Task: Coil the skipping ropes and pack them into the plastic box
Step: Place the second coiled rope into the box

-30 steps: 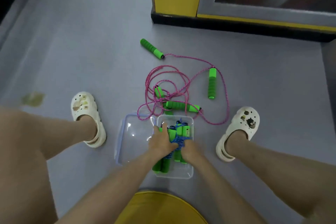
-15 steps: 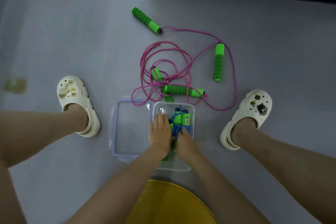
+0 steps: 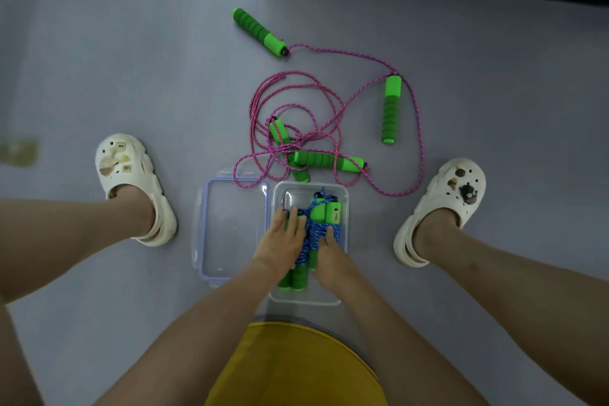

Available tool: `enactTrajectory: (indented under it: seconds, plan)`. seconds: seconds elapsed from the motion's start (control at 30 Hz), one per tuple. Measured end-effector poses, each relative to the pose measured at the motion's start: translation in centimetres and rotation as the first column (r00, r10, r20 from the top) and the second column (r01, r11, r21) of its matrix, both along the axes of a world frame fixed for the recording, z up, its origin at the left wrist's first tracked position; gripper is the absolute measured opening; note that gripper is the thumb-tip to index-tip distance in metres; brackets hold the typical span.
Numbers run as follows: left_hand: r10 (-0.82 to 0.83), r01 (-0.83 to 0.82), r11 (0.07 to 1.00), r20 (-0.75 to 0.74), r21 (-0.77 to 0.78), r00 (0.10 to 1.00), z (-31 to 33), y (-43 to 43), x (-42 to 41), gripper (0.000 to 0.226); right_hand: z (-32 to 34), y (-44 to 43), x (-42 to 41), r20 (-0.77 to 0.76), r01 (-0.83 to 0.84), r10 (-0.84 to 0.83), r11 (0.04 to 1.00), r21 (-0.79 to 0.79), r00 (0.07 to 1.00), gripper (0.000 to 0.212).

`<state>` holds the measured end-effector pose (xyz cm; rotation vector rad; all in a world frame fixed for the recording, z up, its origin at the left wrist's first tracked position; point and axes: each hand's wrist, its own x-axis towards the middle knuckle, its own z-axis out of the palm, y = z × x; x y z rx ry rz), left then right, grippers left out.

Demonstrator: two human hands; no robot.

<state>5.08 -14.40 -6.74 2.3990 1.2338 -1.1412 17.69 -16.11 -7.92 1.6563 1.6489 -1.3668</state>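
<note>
Blue rope [image 3: 312, 236] in plastic box [image 3: 343, 196], between both hands [image 3: 281, 242] [image 3: 332, 255]

Floor [image 3: 131, 43]: box [image 3: 308, 297], lid [image 3: 230, 227], pink ropes [image 3: 329, 160].

box: clear plastic box [image 3: 343, 189] sitting on the grey floor [image 3: 131, 59], blue rope bundle [image 3: 314, 234] with green handles packed inside
left hand: left hand [image 3: 280, 245] flat on the handles, fingers [image 3: 283, 221] pretty much straight
right hand: right hand [image 3: 331, 259] resting on the blue cord, at the left one's 3 o'clock
lid: clear lid [image 3: 230, 231] right up against the box's 9 o'clock side
pink ropes: pink ropes [image 3: 298, 138] in a loose tangle at the box's 12 o'clock, one loop lying over the lid's far corner
stray handles: far handle [image 3: 258, 31] out at 11 o'clock, upright-lying handle [image 3: 391, 109] at 1 o'clock
clogs: left clog [image 3: 128, 175] at 9 o'clock, right clog [image 3: 445, 204] at 3 o'clock, both well apart from the box
</note>
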Motion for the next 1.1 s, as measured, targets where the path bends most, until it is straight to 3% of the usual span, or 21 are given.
enactTrajectory:
  seconds: [0.27,0.4,0.53,0.6,0.7,0.8,0.97,1.1]
  plan:
    - [-0.072,0.080,0.989,-0.070,0.123,0.995,-1.2,-1.0,0.9,0.071,-0.2,0.9,-0.6,0.009,0.042,-0.042,0.998,-0.054,0.999,0.063]
    - [-0.024,0.030,0.996,-0.067,0.084,0.997,-0.9,-1.1,1.7,0.069,0.0,1.0,-0.5,-0.011,0.029,-0.030,0.997,-0.078,0.999,0.064]
    - [0.053,-0.052,0.998,0.058,-0.020,0.997,-0.8,0.1,0.3,0.088,1.6,2.2,-0.1,-0.020,0.110,-0.110,0.994,0.002,0.994,0.026]
    - [0.144,-0.131,0.988,0.182,-0.083,0.973,-0.2,1.6,-0.9,0.086,2.9,3.5,0.5,-0.005,0.163,-0.163,0.981,0.101,0.987,0.019]
    - [0.242,-0.251,0.967,0.424,-0.036,0.873,1.0,4.3,-2.1,0.048,4.3,5.6,1.3,0.025,0.221,-0.232,0.949,0.224,0.972,0.022]
    - [0.310,-0.382,0.924,0.528,0.030,0.791,2.0,7.9,-1.9,0.032,5.0,7.3,2.0,0.041,0.231,-0.250,0.937,0.261,0.967,0.026]
    - [0.398,-0.486,0.872,0.501,0.054,0.769,0.9,12.9,-0.3,0.036,5.1,8.6,2.8,0.031,0.194,-0.213,0.932,0.307,0.977,0.042]
    - [0.350,-0.383,0.923,0.355,0.025,0.867,-1.0,14.4,1.5,0.046,4.0,7.9,3.3,-0.006,0.195,-0.204,0.926,0.322,0.979,0.055]
